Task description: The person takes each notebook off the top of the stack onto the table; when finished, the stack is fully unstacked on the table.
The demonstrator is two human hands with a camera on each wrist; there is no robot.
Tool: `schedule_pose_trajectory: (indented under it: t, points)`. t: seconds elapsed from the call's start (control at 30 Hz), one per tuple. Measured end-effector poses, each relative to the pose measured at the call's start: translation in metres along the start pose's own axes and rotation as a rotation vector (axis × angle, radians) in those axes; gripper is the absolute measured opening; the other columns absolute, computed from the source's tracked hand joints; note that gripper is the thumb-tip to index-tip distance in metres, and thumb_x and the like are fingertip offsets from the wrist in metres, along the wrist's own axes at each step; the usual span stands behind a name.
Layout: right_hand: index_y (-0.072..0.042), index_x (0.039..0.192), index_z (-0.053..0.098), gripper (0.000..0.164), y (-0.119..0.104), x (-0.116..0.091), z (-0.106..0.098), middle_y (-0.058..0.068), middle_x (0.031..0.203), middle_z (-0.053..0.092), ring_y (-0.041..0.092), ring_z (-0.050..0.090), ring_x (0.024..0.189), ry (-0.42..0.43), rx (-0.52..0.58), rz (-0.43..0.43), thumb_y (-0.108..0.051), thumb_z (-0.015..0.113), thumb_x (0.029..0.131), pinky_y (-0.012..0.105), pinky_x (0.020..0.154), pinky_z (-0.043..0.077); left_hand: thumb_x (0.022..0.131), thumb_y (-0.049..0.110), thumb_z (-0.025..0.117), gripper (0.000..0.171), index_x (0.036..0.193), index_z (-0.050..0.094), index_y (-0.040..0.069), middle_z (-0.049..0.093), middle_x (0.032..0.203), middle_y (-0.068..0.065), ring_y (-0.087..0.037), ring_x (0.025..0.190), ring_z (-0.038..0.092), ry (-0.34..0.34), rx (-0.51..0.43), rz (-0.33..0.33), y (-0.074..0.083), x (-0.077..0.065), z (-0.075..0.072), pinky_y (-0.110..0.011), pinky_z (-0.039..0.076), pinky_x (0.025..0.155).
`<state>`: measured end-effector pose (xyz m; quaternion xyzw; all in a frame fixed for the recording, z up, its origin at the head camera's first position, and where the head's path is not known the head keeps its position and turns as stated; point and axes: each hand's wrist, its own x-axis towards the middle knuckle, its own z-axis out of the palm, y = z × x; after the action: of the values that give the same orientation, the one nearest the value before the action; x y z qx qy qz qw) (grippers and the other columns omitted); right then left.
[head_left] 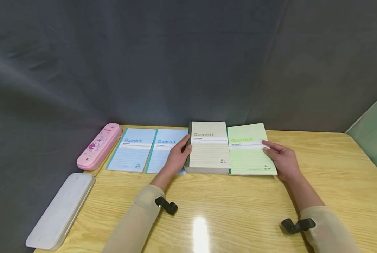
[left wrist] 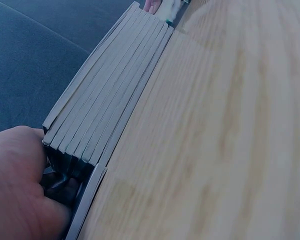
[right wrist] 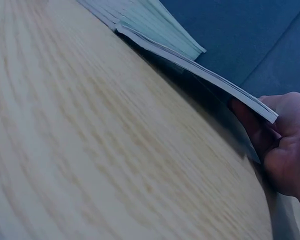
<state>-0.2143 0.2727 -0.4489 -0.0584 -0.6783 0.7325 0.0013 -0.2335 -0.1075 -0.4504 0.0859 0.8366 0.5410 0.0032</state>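
Observation:
A thick stack of cream notebooks (head_left: 209,151) with dark spines lies near the table's back edge. My left hand (head_left: 176,158) rests against its spine side, fingers and thumb extended along it; in the left wrist view the page ends of several notebooks (left wrist: 105,85) show. Right beside the stack is a green notebook (head_left: 250,158), its teal spine along the stack's right side. My right hand (head_left: 285,161) grips the green notebook by its right edge. In the right wrist view this notebook (right wrist: 200,72) slants up from the table, with fingers under its raised edge.
Two blue notebooks (head_left: 132,149) lie side by side left of the stack, the nearer one partly behind my left hand. A pink pencil case (head_left: 99,146) with a rabbit picture and a white case (head_left: 61,211) line the left edge. A dark curtain (head_left: 188,63) hangs behind the table.

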Motion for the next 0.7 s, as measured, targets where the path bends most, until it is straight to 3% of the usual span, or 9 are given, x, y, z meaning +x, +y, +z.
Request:
schedule_pose_trajectory:
  t: [0.07,0.2,0.3,0.43,0.57,0.7]
  points:
    - [-0.002,0.140,0.060,0.048,0.000,0.000,0.001,-0.007,0.113,0.069,0.005,0.070,0.081,0.010,-0.093,-0.011,-0.021,0.071,0.097,0.021,0.068,0.060,0.108,0.027,0.051,0.053,0.158,0.036,0.016,0.032,0.163,-0.004,-0.023,0.150,0.026,-0.001,0.001,0.009,0.000,0.000,0.000,-0.037,0.023,0.122]
    - [-0.004,0.142,0.059,0.051,0.002,-0.001,0.005,0.009,0.139,0.059,0.007,0.061,0.114,0.050,-0.397,-0.063,-0.034,0.064,0.101,0.013,0.083,0.053,0.108,0.026,0.051,0.053,0.158,0.037,0.015,0.033,0.162,-0.005,-0.024,0.150,0.027,0.003,0.002,0.017,0.000,-0.001,-0.001,-0.038,0.024,0.122]
    - [-0.006,0.141,0.061,0.049,0.001,-0.001,0.008,0.014,0.149,0.052,0.019,0.049,0.135,0.087,-0.581,-0.113,-0.038,0.059,0.104,0.022,0.101,0.048,0.108,0.027,0.052,0.053,0.158,0.038,0.015,0.033,0.162,-0.005,-0.024,0.150,0.027,0.011,-0.002,0.014,0.002,-0.001,-0.001,-0.039,0.024,0.122]
    - [-0.006,0.137,0.065,0.043,0.002,-0.003,0.012,0.019,0.141,0.058,0.034,0.052,0.132,0.121,-0.704,-0.187,-0.033,0.057,0.105,0.050,0.104,0.046,0.107,0.028,0.053,0.053,0.157,0.039,0.016,0.034,0.162,-0.005,-0.025,0.150,0.027,0.020,-0.004,0.008,0.004,-0.002,-0.001,-0.039,0.024,0.122]
    - [-0.002,0.134,0.066,0.037,0.003,-0.004,0.013,0.027,0.135,0.059,0.041,0.056,0.122,0.099,-0.818,-0.276,-0.024,0.057,0.105,0.059,0.099,0.047,0.107,0.028,0.054,0.053,0.157,0.040,0.017,0.036,0.161,-0.005,-0.026,0.149,0.029,0.029,-0.001,0.010,0.003,-0.003,-0.001,-0.040,0.027,0.121]
    - [0.003,0.128,0.067,0.030,0.005,-0.002,0.012,0.031,0.138,0.054,0.049,0.048,0.127,0.045,-0.909,-0.337,-0.012,0.060,0.102,0.065,0.104,0.039,0.107,0.029,0.054,0.053,0.157,0.041,0.019,0.036,0.161,-0.003,-0.024,0.149,0.030,0.033,0.003,0.009,0.001,-0.002,0.000,-0.038,0.027,0.121]
